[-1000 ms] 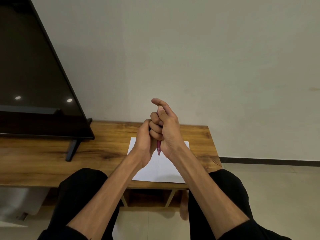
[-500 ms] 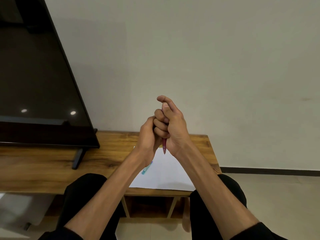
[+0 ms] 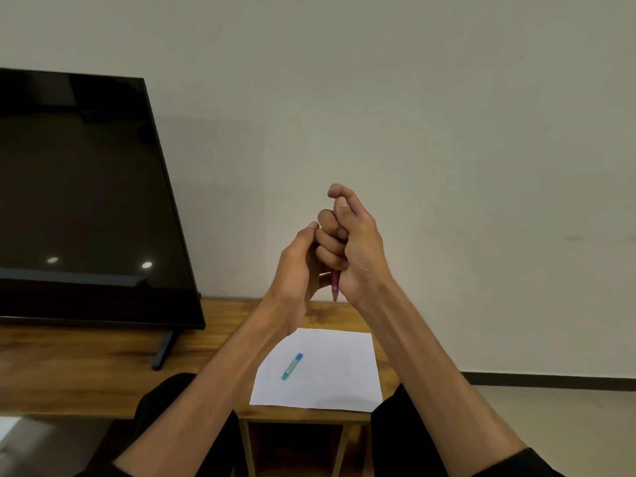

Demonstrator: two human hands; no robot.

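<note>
I hold both hands up together above the table. My right hand (image 3: pixel 358 249) grips a red pen (image 3: pixel 335 287) in its curled fingers, the pen's lower end pointing down out of the fist. My left hand (image 3: pixel 296 270) is cupped against the right fingers, thumb up and touching them; one fingertip lies beside the pen, and whether it holds the pen is hidden. Below, a white sheet of paper (image 3: pixel 337 373) lies on the wooden table (image 3: pixel 103 373), with a small teal and blue stick (image 3: pixel 292 366) lying on it.
A large black TV (image 3: pixel 86 201) stands on the table's left part, its leg (image 3: pixel 161 349) near the paper. A pale wall is behind. My knees in black trousers (image 3: pixel 165 401) sit at the table's near edge. Tiled floor lies to the right.
My hands, still pressed together with the pen, have risen off the paper in the view. The teal and blue stick, hidden before, now shows fully on the sheet.
</note>
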